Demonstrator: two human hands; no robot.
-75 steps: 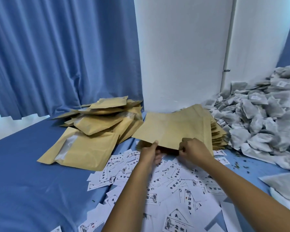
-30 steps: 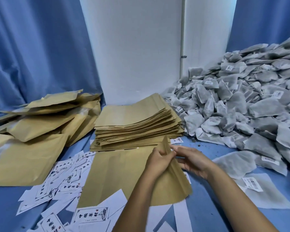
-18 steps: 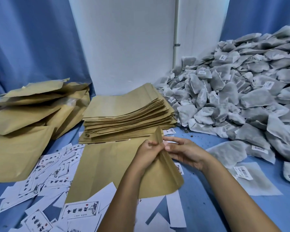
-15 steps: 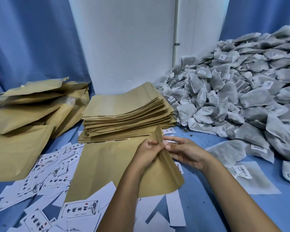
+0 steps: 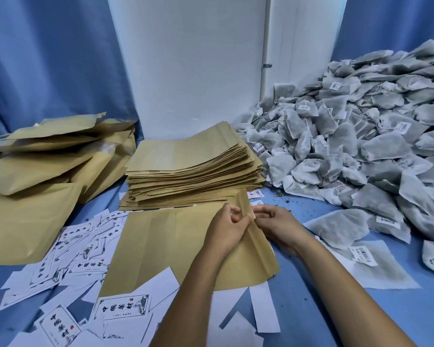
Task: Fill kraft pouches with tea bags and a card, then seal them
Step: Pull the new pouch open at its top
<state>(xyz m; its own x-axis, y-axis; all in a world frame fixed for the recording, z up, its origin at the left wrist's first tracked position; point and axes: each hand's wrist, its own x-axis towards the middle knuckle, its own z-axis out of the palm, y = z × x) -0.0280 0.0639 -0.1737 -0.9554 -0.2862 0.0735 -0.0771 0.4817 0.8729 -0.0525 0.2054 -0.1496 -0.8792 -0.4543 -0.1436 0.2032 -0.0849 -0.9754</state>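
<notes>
I see the kraft pouch (image 5: 176, 249) lying flat on the blue tabletop (image 5: 311, 309), just in front of the stack of empty pouches (image 5: 191, 169). My left hand (image 5: 226, 231) and right hand (image 5: 276, 225) both pinch its raised right-hand edge, fingers curled on the paper, the two hands nearly touching. Right of the stack lies the heap of tea bags (image 5: 356, 146); left of the stack lie filled pouches (image 5: 48, 159). Printed cards (image 5: 123, 308) are scattered in front of the stack, some tucked under the held pouch's near edge.
</notes>
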